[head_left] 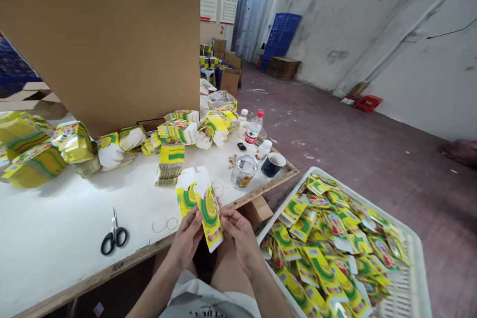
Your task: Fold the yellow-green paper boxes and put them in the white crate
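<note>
My left hand (189,238) is closed on a yellow and green printed carton (185,198) with white flaps, near the table's front edge. A second carton (209,213) of the same print, its white top flap raised, overlaps the first one on the right. The fingers of my right hand (238,236) pinch this second carton by its right side. Just beyond them a stack of flat cartons (171,161) lies on the white table (141,198). To the left rest black-handled scissors (114,236), apart from both hands.
At right stands a white plastic basket (419,258) heaped with cartons. A dark mug (273,165), a clear jar (244,171) and a red-capped bottle (254,129) occupy the table's right corner. Carton bundles (74,144) line the back before a large cardboard sheet (112,49).
</note>
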`<act>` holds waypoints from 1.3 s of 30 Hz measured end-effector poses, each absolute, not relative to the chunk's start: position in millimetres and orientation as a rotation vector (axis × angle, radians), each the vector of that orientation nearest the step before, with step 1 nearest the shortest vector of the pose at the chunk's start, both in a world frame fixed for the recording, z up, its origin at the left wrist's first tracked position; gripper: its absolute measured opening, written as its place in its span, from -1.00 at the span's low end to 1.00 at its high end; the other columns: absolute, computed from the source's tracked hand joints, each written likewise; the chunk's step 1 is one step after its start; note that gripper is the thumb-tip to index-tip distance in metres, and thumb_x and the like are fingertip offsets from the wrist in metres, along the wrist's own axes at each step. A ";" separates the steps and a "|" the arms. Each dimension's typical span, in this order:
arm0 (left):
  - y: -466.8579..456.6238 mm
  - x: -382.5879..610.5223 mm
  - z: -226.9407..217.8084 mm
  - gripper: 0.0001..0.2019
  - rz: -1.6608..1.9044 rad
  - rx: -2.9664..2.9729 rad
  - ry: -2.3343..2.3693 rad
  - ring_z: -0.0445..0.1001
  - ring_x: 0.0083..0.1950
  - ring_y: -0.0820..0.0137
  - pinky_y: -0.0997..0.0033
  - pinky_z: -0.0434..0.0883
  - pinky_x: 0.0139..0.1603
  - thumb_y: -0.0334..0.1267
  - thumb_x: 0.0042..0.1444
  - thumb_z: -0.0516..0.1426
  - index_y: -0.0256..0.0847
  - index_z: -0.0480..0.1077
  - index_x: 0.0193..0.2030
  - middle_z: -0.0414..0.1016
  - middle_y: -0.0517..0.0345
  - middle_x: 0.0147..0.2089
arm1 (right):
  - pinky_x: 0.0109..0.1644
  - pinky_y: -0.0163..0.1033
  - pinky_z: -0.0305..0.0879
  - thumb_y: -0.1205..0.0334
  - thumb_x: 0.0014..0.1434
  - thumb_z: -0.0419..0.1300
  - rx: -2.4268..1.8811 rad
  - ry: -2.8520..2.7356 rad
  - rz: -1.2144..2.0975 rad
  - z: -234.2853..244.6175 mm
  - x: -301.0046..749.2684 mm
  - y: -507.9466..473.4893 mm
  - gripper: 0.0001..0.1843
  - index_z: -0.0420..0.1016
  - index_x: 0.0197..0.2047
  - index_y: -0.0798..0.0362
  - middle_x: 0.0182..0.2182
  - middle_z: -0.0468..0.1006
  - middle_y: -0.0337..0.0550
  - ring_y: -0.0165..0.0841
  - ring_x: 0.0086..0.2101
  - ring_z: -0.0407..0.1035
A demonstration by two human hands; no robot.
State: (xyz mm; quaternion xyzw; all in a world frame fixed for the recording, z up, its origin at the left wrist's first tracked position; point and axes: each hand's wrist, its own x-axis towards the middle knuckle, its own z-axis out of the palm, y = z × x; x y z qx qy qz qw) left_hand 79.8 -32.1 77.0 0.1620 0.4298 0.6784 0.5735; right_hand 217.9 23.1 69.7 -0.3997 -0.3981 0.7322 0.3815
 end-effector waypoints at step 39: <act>-46.1 82.7 105.2 -0.31 1.259 0.837 0.784 0.57 -0.02 0.15 0.24 0.46 -0.10 -0.19 0.13 0.25 -0.01 0.02 0.33 0.59 -0.02 -0.06 | -0.16 -0.24 0.32 0.06 0.27 0.14 -0.879 -1.765 1.402 116.4 253.1 30.6 -0.73 0.54 -0.34 0.03 -0.37 0.54 -0.14 -0.26 -0.29 0.42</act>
